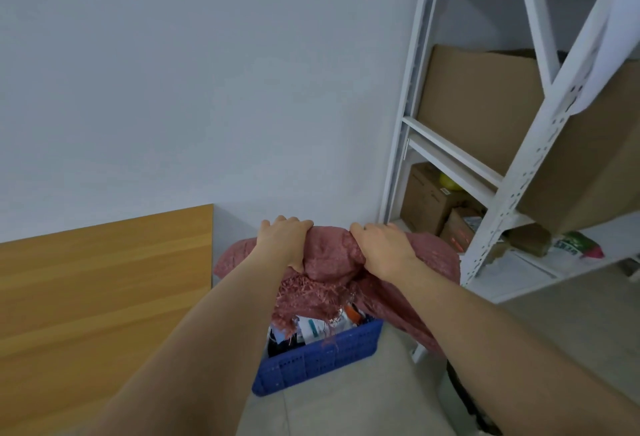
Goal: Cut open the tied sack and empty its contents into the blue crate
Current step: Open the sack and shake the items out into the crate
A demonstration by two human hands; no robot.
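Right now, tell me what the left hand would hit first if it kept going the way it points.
The left hand grips the red sack, pointing away from the person. Past the sack, the white wall seems the first thing in that line, though depth is unclear.

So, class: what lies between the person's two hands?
In the head view, a bunched hump of the red sack spans between left hand and right hand; both grip it above the blue crate.

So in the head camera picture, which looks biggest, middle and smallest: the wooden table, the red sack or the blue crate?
1. wooden table, though it is nearer the camera
2. red sack
3. blue crate, partly covered by the sack
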